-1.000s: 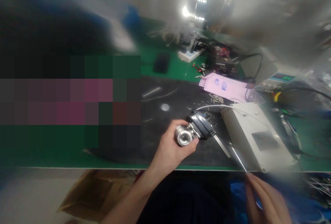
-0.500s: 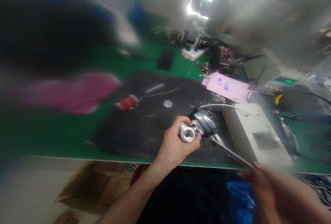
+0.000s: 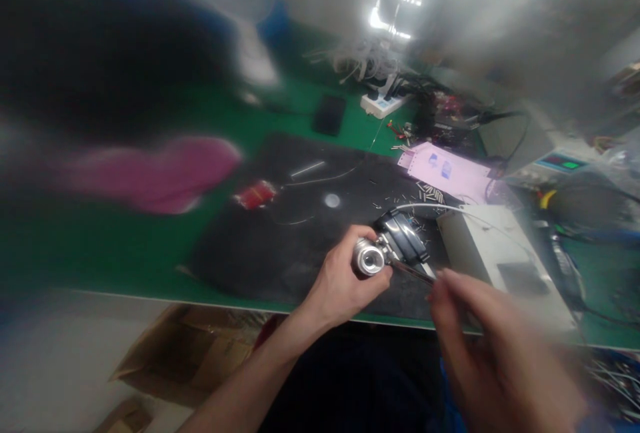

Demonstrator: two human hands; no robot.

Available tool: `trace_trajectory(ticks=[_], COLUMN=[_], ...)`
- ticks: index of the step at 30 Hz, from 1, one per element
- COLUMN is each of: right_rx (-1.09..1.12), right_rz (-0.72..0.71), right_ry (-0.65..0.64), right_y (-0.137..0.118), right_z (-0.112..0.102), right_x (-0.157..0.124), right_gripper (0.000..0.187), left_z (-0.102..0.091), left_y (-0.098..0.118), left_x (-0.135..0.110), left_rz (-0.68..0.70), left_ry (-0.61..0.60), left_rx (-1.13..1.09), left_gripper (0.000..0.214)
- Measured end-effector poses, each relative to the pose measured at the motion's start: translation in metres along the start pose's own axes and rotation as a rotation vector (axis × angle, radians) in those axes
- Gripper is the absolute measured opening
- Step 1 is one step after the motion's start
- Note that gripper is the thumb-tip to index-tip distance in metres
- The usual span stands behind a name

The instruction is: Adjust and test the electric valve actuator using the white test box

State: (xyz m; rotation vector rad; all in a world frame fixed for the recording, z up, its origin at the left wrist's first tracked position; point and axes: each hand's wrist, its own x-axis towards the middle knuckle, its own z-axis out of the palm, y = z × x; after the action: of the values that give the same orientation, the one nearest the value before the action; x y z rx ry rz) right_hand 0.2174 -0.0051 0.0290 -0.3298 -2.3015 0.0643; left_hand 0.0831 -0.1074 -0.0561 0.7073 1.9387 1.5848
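Note:
A motorised valve, with a round silver metal body (image 3: 371,259) and a dark glossy actuator box (image 3: 404,235), is held over the black mat. My left hand (image 3: 343,279) is closed around the silver body, its open bore facing up toward me. A white cable (image 3: 430,206) runs from the dark box to the right. My right hand (image 3: 480,333), slightly blurred, grips a slim metal tool (image 3: 413,271) whose exact kind is unclear. The far end of this tool reaches the joint between body and box; whether it touches there I cannot tell.
A grey-white box (image 3: 505,246) stands close on the right. Small metal pins (image 3: 431,196) lie behind the valve, near pink papers (image 3: 447,169). On the mat (image 3: 240,253) are a red packet (image 3: 256,195) and a white disc (image 3: 331,201). A power strip (image 3: 383,106) is farther back.
My right hand has moved up and left, bringing the slim tool's end from beside the dark box to the joint near my left fingers. The whole view has shifted slightly.

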Motion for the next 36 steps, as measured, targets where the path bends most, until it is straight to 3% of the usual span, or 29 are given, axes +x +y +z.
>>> trace_trajectory(ticks=[3, 5, 7, 9, 12, 16, 21, 26, 30, 36], right_rx=[-0.003, 0.049, 0.089, 0.080, 0.087, 0.134, 0.069, 0.021, 0.001, -0.073], right_rz=[-0.049, -0.225, -0.289, -0.227, 0.042, 0.076, 0.011, 0.048, 0.034, -0.150], right_ry=[-0.047, -0.236, -0.304, -0.311, -0.290, -0.336, -0.300, -0.261, -0.297, -0.335], right_y=[0.021, 0.044, 0.061, 0.066, 0.055, 0.046, 0.046, 0.033, 0.032, 0.035], right_z=[-0.011, -0.019, -0.021, -0.013, 0.014, 0.033, 0.009, -0.017, -0.024, -0.025], right_x=[-0.012, -0.030, -0.052, -0.074, -0.096, -0.104, -0.106, -0.086, -0.064, -0.032], right_gripper=[0.014, 0.018, 0.024, 0.024, 0.008, 0.006, 0.022, 0.019, 0.020, 0.021], left_z=[0.000, 0.000, 0.001, 0.001, 0.001, 0.001, 0.002, 0.003, 0.002, 0.002], left_y=[-0.002, -0.003, -0.004, -0.005, -0.005, -0.006, -0.007, -0.007, -0.008, -0.009], left_x=[0.000, 0.000, 0.000, 0.001, 0.001, 0.002, 0.003, 0.002, 0.002, 0.001], left_rz=[-0.001, 0.000, -0.009, -0.018, -0.015, -0.016, -0.022, -0.024, -0.006, 0.014], left_ry=[-0.002, -0.002, -0.002, -0.005, -0.012, -0.014, 0.015, 0.000, -0.002, -0.007], left_rx=[-0.011, -0.005, -0.008, -0.017, -0.012, -0.023, -0.029, -0.055, -0.049, -0.049], left_gripper=[0.038, 0.039, 0.039, 0.039, 0.037, 0.034, 0.036, 0.040, 0.040, 0.040])
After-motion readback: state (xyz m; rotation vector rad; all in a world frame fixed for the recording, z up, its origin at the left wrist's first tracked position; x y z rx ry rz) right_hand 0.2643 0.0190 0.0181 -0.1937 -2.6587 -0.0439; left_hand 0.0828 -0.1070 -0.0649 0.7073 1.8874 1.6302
